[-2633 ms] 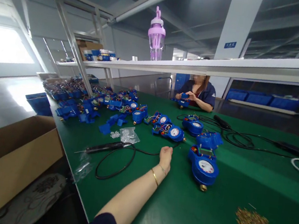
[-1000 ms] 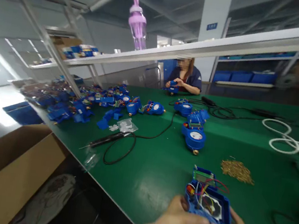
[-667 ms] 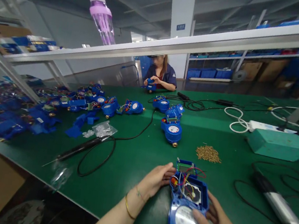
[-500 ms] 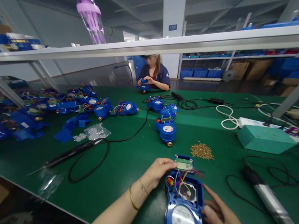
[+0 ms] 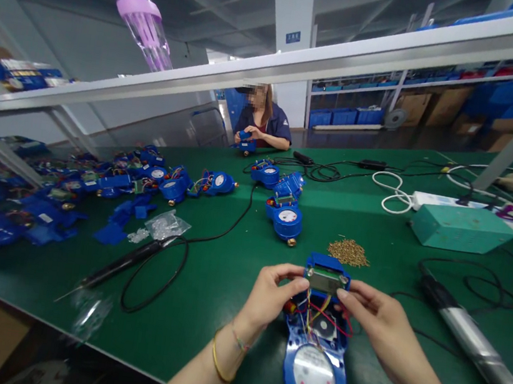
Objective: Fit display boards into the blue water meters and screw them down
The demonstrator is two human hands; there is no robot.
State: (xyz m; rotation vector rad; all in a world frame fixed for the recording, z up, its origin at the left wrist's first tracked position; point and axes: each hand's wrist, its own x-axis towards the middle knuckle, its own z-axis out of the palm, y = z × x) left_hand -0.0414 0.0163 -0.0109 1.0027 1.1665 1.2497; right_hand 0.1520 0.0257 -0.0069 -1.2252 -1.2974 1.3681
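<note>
Directly in front of me lies a blue water meter with a round white dial and an opened upper compartment. Red, yellow and white wires run from that compartment up to a blue display cover with a grey LCD panel. My left hand pinches the cover's left edge, thumb on the front. On its right edge my right hand grips with thumb and fingers. The cover is tilted up above the compartment. Just beyond it is a heap of small brass screws.
Several blue meters stand farther back, with a large pile at left. A black electric screwdriver lies left, a silver one right. A teal box sits by a power strip. Across the table a person handles another meter.
My right hand has moved from the meter's side up to the display cover and taken its right edge. The cover is raised and tilted, and its digits no longer show.
</note>
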